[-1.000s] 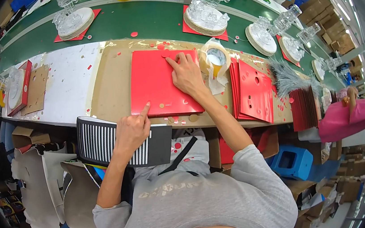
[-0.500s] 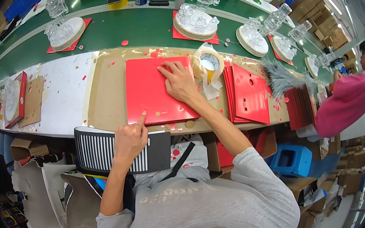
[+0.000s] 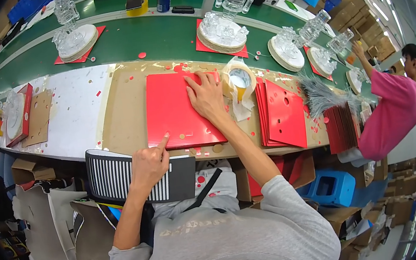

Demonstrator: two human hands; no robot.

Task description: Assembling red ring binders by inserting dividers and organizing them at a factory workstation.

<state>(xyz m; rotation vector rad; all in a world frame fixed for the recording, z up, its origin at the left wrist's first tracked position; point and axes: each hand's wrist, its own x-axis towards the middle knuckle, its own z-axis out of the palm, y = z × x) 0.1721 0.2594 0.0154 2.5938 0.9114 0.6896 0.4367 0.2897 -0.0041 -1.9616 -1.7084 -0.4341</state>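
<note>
In front of me a flat red sheet [image 3: 169, 103] lies on the brown-covered work surface, its near side showing some thickness. My right hand [image 3: 207, 98] rests on its right half with the fingers spread toward the far edge. The index finger of my left hand [image 3: 149, 166] is stretched out and touches the near edge of the red sheet, beside a small round mark; the other fingers are curled, and I see nothing held in them. A roll of tape [image 3: 228, 79] stands just right of the sheet. Further right lean several red sheets with cut-out holes [image 3: 287, 113].
White round bases with clear plastic parts [image 3: 220, 35] stand on the green bench [image 3: 130, 36] beyond. A black-and-white striped panel [image 3: 182, 176] lies below my left hand. At right are grey wire-like strands [image 3: 319, 91], a brown-red stack [image 3: 341, 127] and a person in pink [image 3: 393, 111].
My right hand has slid slightly toward the far right of the red sheet. My left finger stays at its near edge. The person in pink has raised an arm. The whole view has shifted a little.
</note>
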